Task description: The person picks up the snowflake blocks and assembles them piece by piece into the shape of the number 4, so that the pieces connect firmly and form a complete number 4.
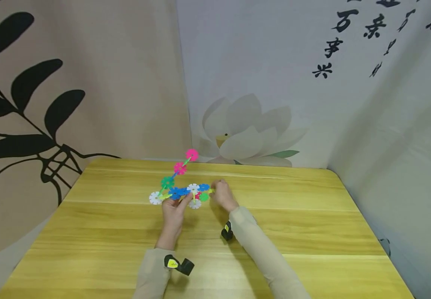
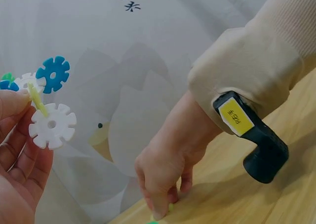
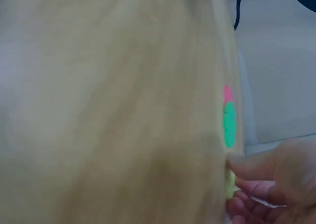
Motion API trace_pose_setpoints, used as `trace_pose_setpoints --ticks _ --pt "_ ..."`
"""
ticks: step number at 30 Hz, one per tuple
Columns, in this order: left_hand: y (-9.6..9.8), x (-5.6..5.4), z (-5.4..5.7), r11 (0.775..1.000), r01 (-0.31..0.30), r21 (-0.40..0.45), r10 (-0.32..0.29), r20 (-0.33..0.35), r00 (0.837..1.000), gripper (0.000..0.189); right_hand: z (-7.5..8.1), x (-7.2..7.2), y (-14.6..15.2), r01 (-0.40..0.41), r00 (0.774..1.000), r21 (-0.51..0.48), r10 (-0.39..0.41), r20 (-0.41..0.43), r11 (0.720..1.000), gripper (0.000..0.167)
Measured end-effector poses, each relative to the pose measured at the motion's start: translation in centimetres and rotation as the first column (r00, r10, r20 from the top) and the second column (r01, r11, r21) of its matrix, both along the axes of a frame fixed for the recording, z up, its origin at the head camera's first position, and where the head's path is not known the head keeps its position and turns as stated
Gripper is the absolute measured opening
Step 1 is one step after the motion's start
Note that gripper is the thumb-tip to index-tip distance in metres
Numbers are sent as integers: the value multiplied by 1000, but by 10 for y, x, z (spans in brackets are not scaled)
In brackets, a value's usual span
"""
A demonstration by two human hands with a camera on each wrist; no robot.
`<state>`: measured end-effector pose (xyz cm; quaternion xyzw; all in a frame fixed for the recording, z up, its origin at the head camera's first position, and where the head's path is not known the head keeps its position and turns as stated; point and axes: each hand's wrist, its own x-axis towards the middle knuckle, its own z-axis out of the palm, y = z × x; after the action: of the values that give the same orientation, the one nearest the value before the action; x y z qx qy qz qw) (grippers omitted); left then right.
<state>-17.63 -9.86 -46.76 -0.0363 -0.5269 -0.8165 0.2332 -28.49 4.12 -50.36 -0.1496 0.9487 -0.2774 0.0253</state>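
My left hand (image 1: 173, 214) pinches a chain of interlocking snowflake discs (image 1: 175, 193) in blue, white, green, pink and yellow. One branch of it slants up to a pink disc (image 1: 192, 155) at its top. In the left wrist view, a white disc (image 2: 53, 126) hangs from a yellow one (image 2: 37, 99) beside the thumb, with a blue disc (image 2: 53, 75) above. To the right, my right hand (image 1: 224, 195) pinches a yellow disc (image 3: 229, 183) low at the tabletop. Close by its fingers lie a green disc (image 3: 229, 124) and a pink disc (image 3: 227, 93).
A wood-grain table (image 1: 294, 216) spreads beneath both hands. Patterned cloth (image 1: 256, 62) with a lotus and black characters hangs behind it. Each sleeve carries a black wrist camera, one on the left (image 1: 179, 264) and one on the right (image 1: 227, 231).
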Motion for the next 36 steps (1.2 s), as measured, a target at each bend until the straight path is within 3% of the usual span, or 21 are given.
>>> trace_pose_setpoints --ticks 7,11,13,14,16,18,20,22,24,26,29,32,36 --pt "1 0 -1 1000 -10 0 10 -9 1000 37 5 -4 6 58 987 -44 -51 154 997 25" --pt "1 -1 -3 1000 -9 -2 9 -18 1000 37 1 -2 11 77 991 -153 -58 123 985 23" --pt "1 -1 -3 1000 -10 -5 10 -17 1000 37 -2 1 14 77 995 -259 -57 83 963 19" --pt "1 -1 -4 1000 -10 -3 10 -17 1000 37 -3 4 16 74 996 -324 -55 67 943 16" --pt "1 -2 -4 1000 -11 5 11 -8 1000 38 -2 9 18 78 996 -490 -49 73 868 13" --pt "1 -2 -4 1000 -10 10 10 0 1000 37 3 15 18 82 996 -646 -39 80 759 13" --pt "1 -1 -3 1000 -7 16 7 8 1000 36 11 24 18 83 996 -775 -27 85 626 15" --pt "1 -1 -3 1000 -2 16 2 16 1000 35 22 34 18 67 998 -859 -25 63 508 15" --pt "1 -1 -3 1000 4 13 -5 23 1000 31 33 46 19 35 999 -906 -30 24 421 13" --pt "1 0 -3 1000 9 8 -9 32 999 28 43 59 20 6 999 -934 -36 -7 357 10" --pt "1 0 -4 1000 14 -2 -14 33 999 28 50 73 22 -37 997 -950 -53 -56 311 7" --pt "1 1 -5 1000 27 -6 -26 18 999 28 52 82 24 -79 994 -953 -55 -100 292 6" --pt "1 1 -6 999 46 -11 -46 -14 999 19 52 89 25 -122 988 -944 -50 -143 305 9"
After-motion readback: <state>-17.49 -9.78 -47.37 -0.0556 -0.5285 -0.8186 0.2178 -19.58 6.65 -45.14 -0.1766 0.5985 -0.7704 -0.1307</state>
